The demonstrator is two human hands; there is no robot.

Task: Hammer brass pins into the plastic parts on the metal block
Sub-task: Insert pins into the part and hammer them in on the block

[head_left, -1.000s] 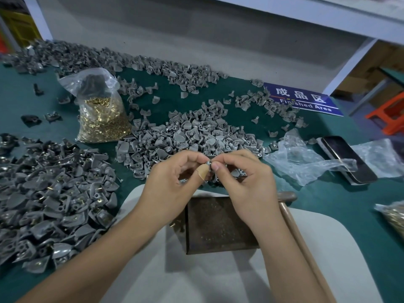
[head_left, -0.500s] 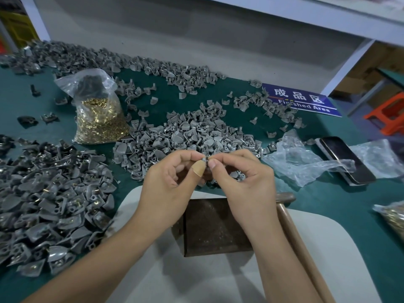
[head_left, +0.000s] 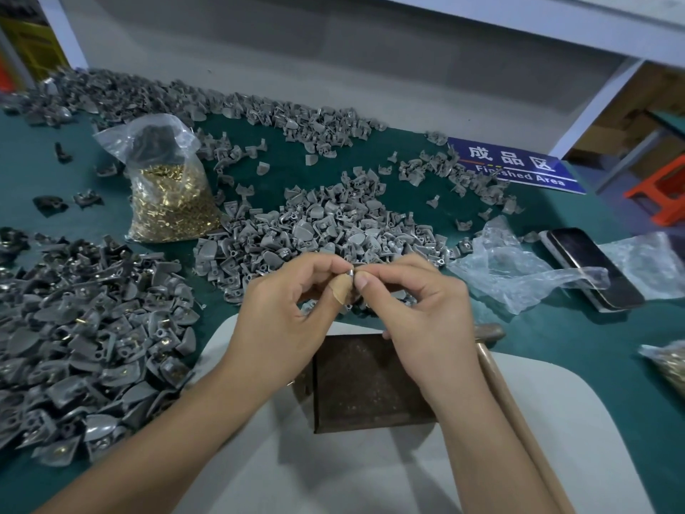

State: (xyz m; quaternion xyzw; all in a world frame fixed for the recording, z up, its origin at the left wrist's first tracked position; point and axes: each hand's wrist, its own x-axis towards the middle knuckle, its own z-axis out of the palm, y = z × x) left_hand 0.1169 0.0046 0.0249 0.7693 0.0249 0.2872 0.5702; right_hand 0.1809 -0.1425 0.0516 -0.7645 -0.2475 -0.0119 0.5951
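My left hand [head_left: 281, 320] and my right hand [head_left: 419, 313] meet above the far edge of the rusty metal block [head_left: 363, 383]. Between their fingertips they pinch one small grey plastic part [head_left: 351, 271]; whether a pin is in it I cannot tell. The left thumb wears a tan plaster. A wooden-handled hammer [head_left: 493, 361] lies to the right of the block, its head behind my right hand. A clear bag of brass pins [head_left: 172, 202] stands at the back left. The block rests on a white pad [head_left: 537, 421].
Heaps of grey plastic parts lie ahead [head_left: 326, 224] and to the left [head_left: 85, 328], some with brass showing. A phone [head_left: 589, 265] and crumpled clear plastic [head_left: 511, 268] lie right, a blue sign [head_left: 519, 166] behind, another bag of pins [head_left: 667, 361] at the right edge.
Both hands stay together pinching the small part and have shifted slightly left and toward the pile; the fingers have adjusted their hold a little.
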